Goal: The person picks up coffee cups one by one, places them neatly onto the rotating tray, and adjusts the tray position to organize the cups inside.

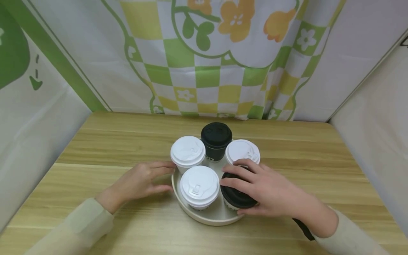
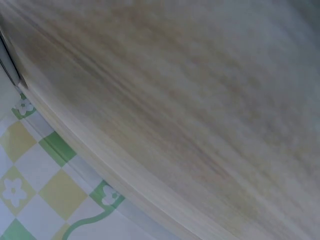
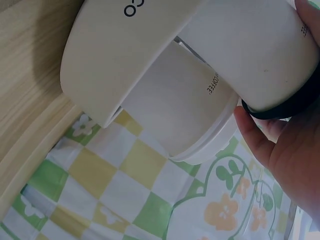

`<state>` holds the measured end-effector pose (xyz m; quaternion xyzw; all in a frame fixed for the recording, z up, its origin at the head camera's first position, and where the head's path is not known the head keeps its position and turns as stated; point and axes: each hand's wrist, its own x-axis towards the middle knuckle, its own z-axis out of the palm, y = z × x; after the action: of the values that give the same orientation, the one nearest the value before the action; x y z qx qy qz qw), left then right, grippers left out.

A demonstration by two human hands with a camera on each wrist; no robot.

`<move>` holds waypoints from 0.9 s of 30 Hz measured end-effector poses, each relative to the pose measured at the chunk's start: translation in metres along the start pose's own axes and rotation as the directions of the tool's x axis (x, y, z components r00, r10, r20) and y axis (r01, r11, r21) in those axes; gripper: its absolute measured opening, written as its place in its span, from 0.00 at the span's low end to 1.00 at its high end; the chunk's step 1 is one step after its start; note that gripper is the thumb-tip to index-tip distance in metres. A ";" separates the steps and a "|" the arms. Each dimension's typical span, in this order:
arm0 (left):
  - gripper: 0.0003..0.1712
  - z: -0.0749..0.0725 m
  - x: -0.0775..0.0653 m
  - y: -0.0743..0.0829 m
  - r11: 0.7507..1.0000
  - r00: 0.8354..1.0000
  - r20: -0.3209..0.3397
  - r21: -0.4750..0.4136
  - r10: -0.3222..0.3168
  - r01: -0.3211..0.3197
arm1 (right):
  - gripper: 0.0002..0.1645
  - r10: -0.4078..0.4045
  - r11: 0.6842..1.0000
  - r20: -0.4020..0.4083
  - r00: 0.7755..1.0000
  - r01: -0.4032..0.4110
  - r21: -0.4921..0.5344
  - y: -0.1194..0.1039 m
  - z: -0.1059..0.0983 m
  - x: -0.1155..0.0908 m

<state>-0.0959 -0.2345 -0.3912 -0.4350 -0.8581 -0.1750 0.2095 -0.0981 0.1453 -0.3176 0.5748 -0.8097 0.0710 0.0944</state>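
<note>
A round cream tray (image 1: pixel 211 222) with raised sides carries several lidded paper coffee cups. My right hand (image 1: pixel 269 189) grips the near-right cup, white-bodied with a black lid (image 1: pixel 237 198), its fingers spread over the lid. In the right wrist view, that coffee cup (image 3: pixel 260 55) stands between fingers and thumb at lid height. On the tray's left side, my left hand (image 1: pixel 137 182) touches the wall with extended fingers and thumb. White-lidded cups stand at front left (image 1: pixel 199 186), back left (image 1: pixel 188 152) and back right (image 1: pixel 242 150), the last partly covered by my right fingers.
An all-black cup (image 1: pixel 216 140) stands at the back of the tray. Beneath is a wood-grain table (image 1: pixel 127 141), whose far edge meets a green and yellow checked curtain (image 1: pixel 207 74). White fabric walls (image 1: pixel 379 113) flank both sides. The left wrist view holds mostly tabletop.
</note>
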 end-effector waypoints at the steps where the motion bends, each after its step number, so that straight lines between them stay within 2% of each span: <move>1: 0.29 0.000 0.000 0.000 1.000 1.000 0.001 -0.001 0.000 0.000 | 0.49 0.004 1.000 0.001 1.000 -0.004 -0.001 0.000 0.001 0.000; 12: 0.29 0.000 0.000 0.001 1.000 1.000 0.005 -0.003 -0.006 0.006 | 0.51 0.005 0.998 0.021 1.000 -0.004 -0.060 -0.001 0.004 -0.004; 21: 0.29 0.002 -0.001 0.001 1.000 1.000 0.002 0.001 -0.015 0.015 | 0.52 -0.006 1.000 -0.008 1.000 0.006 -0.019 -0.003 0.007 -0.005; 27: 0.28 0.001 0.000 0.001 1.000 1.000 -0.004 -0.003 -0.012 0.012 | 0.52 0.008 1.000 0.000 1.000 -0.008 -0.011 -0.002 0.007 -0.005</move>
<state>-0.0952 -0.2329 -0.3919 -0.4297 -0.8601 -0.1784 0.2093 -0.0953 0.1477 -0.3261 0.5709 -0.8125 0.0668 0.0973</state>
